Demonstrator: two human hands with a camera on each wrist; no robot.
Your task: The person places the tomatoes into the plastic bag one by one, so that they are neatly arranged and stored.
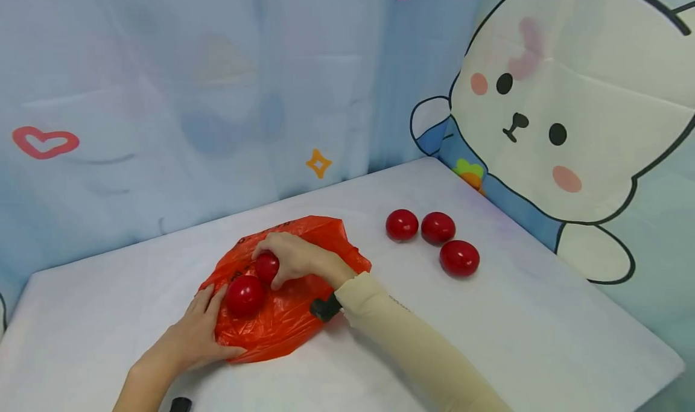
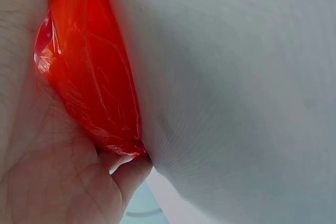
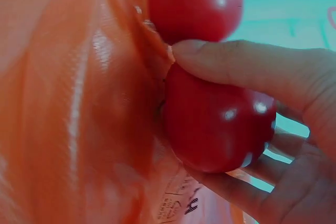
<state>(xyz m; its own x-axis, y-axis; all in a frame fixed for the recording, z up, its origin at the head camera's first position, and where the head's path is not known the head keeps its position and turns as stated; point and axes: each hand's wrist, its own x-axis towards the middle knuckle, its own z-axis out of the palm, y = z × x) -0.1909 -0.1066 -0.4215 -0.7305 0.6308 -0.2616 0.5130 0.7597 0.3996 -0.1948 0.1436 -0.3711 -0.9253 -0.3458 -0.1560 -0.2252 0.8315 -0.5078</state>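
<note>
An orange-red plastic bag [image 1: 293, 333] lies spread on the white table. My right hand [image 1: 293, 258] grips a red tomato [image 1: 267, 267] above the bag; in the right wrist view its thumb lies along one side of the tomato [image 3: 218, 124] and the fingers curl round the other. Right beside that one, a second tomato [image 1: 245, 296] rests at the bag, close to my left fingers. My left hand [image 1: 195, 333] holds the bag's near left edge, fingers on top and thumb along the front. In the left wrist view, the thumb touches a corner of the bag [image 2: 94, 77].
Three more tomatoes stand grouped right of the bag: one tomato [image 1: 402, 225] at the left, another tomato [image 1: 438, 228] beside it and a third tomato [image 1: 459, 258] nearer. Behind the white table [image 1: 521, 333] hangs a blue printed cloth [image 1: 217, 98] along its back edge.
</note>
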